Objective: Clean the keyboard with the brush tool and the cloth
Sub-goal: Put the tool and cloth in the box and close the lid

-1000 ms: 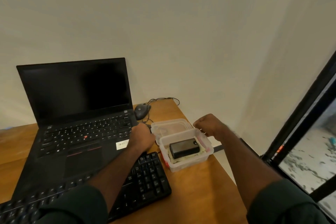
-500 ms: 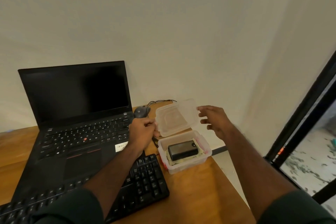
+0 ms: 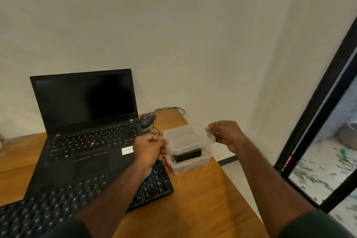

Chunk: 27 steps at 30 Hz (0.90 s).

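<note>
The black keyboard (image 3: 92,197) I'm to clean lies nearest me on the worktop (image 3: 202,208), under my left forearm. Just past its right end, my left hand (image 3: 149,149) and right hand (image 3: 225,135) each pinch an edge of the clear lid (image 3: 188,135), holding it over the plastic box (image 3: 190,162) so I can reach what's inside, a dark block (image 3: 187,156). Farther left stands an open laptop (image 3: 87,121); a mouse (image 3: 147,119) and its cable sit behind the box.
</note>
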{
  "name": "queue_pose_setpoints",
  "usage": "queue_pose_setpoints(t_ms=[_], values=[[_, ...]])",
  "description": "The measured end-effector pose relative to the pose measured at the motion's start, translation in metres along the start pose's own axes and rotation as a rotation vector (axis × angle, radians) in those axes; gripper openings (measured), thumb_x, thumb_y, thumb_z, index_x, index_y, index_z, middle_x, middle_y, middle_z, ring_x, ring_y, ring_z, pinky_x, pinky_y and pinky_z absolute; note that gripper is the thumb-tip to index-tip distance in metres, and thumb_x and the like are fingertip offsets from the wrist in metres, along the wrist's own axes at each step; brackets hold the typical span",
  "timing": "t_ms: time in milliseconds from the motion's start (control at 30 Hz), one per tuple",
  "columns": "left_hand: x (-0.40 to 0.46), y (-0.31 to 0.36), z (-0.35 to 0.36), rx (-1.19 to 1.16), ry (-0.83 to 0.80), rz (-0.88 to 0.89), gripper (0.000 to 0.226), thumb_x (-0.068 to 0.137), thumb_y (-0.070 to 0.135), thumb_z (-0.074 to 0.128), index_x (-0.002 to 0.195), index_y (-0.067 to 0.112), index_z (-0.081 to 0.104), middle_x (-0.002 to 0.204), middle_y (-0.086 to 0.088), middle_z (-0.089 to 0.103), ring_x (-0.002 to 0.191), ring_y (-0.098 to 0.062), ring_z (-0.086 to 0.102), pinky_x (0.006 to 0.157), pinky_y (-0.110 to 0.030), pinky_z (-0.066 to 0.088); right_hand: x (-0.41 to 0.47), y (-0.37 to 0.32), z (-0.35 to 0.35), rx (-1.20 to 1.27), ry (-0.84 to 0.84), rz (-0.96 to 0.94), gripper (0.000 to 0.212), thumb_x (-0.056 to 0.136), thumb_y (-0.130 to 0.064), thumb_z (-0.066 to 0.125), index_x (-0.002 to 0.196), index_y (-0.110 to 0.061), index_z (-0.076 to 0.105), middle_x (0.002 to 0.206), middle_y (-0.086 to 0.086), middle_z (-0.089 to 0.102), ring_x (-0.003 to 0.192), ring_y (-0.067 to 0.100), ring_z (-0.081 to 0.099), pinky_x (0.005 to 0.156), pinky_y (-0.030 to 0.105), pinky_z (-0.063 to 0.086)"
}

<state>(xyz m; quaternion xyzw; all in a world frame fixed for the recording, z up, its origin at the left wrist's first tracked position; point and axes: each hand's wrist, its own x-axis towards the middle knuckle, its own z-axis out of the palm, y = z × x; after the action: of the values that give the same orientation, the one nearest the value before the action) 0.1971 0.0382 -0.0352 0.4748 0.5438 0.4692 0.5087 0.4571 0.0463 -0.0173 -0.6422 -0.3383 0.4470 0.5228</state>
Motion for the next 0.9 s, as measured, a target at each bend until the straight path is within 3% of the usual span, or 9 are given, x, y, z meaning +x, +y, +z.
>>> queue_pose_setpoints(t_ms=[67,200,300,433,767,900], values=[[-0.01,-0.006,0.001,0.046,0.016,-0.026,0.01,0.083,0.007,0.077,0.083,0.0,0.07,0.071,-0.015,0.073,0.052,-0.015,0.066,0.043,-0.024,0.047,-0.004,0.009,-0.002,-0.109,0.021,-0.032,0.022,0.075,0.002,0.084,0.095,-0.001,0.075,0.098,0.016,0.076,0.091,0.031,0.074,0.075,0.037,0.063],[-0.018,-0.014,0.004,0.14,0.061,-0.023,0.007,0.083,0.01,0.078,0.08,0.006,0.072,0.066,-0.008,0.073,0.054,-0.017,0.067,0.052,-0.03,0.055,-0.013,0.03,-0.001,-0.34,0.08,-0.09,0.018,0.076,-0.005,0.085,0.091,-0.012,0.077,0.095,0.005,0.075,0.091,0.023,0.071,0.078,0.034,0.061],[-0.019,-0.01,0.007,0.211,0.083,0.0,0.007,0.083,0.011,0.077,0.077,0.009,0.073,0.06,-0.006,0.071,0.045,-0.013,0.062,0.052,-0.029,0.055,-0.017,0.037,0.0,-0.335,0.109,-0.09,0.024,0.077,-0.006,0.084,0.099,-0.011,0.077,0.102,0.006,0.074,0.094,0.023,0.07,0.087,0.041,0.061],[-0.021,-0.01,0.008,0.267,0.116,0.031,0.013,0.08,0.014,0.08,0.072,0.009,0.072,0.059,-0.005,0.07,0.04,-0.009,0.059,0.044,-0.023,0.048,-0.022,0.037,0.002,-0.31,0.096,-0.096,0.034,0.077,-0.004,0.084,0.11,-0.006,0.074,0.108,0.01,0.073,0.093,0.026,0.072,0.083,0.042,0.063],[-0.013,-0.009,0.002,0.347,0.145,-0.053,0.016,0.079,0.021,0.082,0.07,0.013,0.072,0.059,-0.006,0.07,0.046,-0.015,0.062,0.043,-0.025,0.047,-0.018,0.033,0.011,-0.411,0.059,-0.058,0.03,0.082,-0.015,0.083,0.11,-0.011,0.074,0.106,0.009,0.073,0.086,0.027,0.073,0.08,0.043,0.063],[-0.007,-0.01,-0.001,0.383,0.101,-0.078,0.012,0.082,0.018,0.078,0.075,0.011,0.071,0.059,-0.008,0.071,0.05,-0.018,0.066,0.047,-0.03,0.055,-0.014,0.038,0.017,-0.468,0.086,-0.062,0.028,0.082,-0.021,0.084,0.108,-0.017,0.075,0.105,0.005,0.074,0.087,0.026,0.073,0.078,0.043,0.063]])
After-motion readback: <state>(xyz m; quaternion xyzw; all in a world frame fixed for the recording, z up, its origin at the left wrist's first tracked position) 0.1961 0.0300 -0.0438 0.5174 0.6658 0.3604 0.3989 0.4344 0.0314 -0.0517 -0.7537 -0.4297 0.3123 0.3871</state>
